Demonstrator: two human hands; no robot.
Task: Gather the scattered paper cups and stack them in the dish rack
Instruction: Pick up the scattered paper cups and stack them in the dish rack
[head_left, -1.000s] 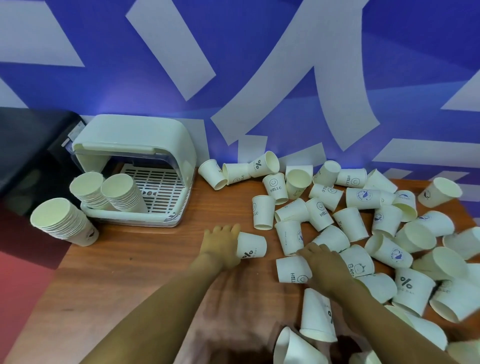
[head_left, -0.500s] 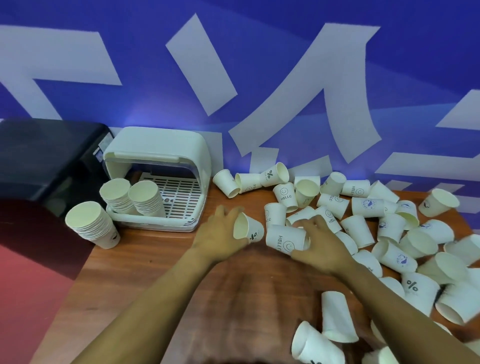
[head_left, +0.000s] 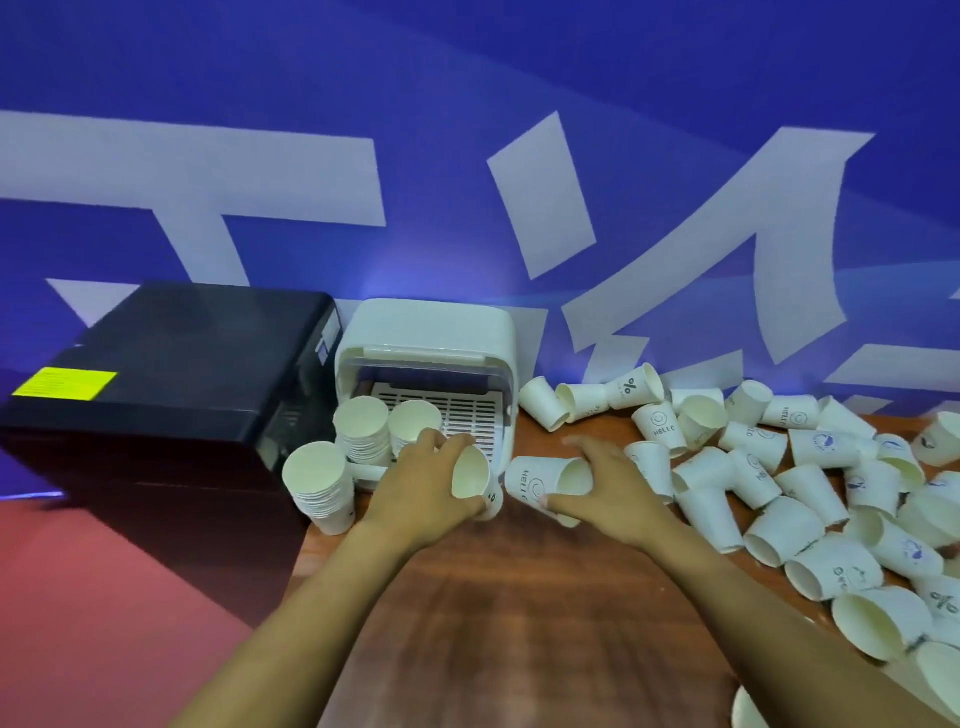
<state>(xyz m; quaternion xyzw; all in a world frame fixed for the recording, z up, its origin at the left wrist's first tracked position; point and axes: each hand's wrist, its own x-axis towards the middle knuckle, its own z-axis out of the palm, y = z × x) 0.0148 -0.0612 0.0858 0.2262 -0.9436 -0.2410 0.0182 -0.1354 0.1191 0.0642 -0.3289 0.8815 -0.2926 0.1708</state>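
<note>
Your left hand (head_left: 415, 493) grips a white paper cup with a dark percent mark (head_left: 475, 483), fingers curled round its wall, its open mouth tilted toward you. Your right hand (head_left: 605, 488) grips a second white paper cup printed HELLO (head_left: 540, 480), lying on its side with its base pointing at the first cup. The two cups are just beside each other near the worktop's left edge.

A second ago both cups lay farther right on the brown wooden worktop (head_left: 519, 613), among the scattered white paper cups (head_left: 789, 467). They have since been lifted and carried left, and now hang directly in front of the white plastic dish rack with its slatted floor (head_left: 447, 358). Judged from this, pickup is done and nesting or placing comes next.

The rack stands at the worktop's rear left corner. Two white stacks of nested cups (head_left: 384, 431) sit in it, and a third white stack (head_left: 322, 486) leans at the worktop's left edge. A black box with a yellow label (head_left: 171, 374) stands left of the rack. Many cups remain loose toward the right edge.
</note>
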